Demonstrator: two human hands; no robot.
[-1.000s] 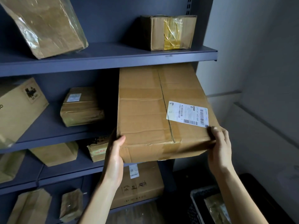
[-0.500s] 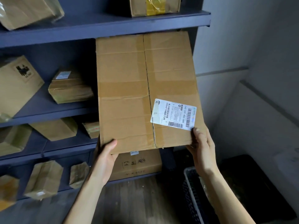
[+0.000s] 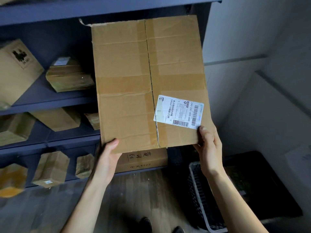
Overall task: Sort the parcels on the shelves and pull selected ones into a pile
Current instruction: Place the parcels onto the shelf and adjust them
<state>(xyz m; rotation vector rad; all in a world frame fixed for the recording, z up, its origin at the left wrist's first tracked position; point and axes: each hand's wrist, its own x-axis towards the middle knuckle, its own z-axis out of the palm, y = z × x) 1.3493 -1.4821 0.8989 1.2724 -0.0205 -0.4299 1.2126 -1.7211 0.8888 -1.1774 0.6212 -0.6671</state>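
Fingers of the left hand (image 3: 107, 158) wrap under the lower left corner of a large cardboard box (image 3: 148, 81), thumb pressed flat on its front face; the right hand (image 3: 208, 148) clamps the lower right corner the same way, thumb tip just touching the corner of the white shipping label (image 3: 178, 111). Both hands are closed on the box, which is held up in front of the dark blue shelves (image 3: 50, 100), its taped face tilted toward the camera and its top edge just under an upper shelf board. Smaller brown parcels (image 3: 69, 76) lie on the shelves to the left, several tilted. Behind the box's lower edge sits another carton (image 3: 144, 160) with handwritten marks. A wire basket (image 3: 200, 195) stands on the wooden floor (image 3: 134, 199) at lower right.
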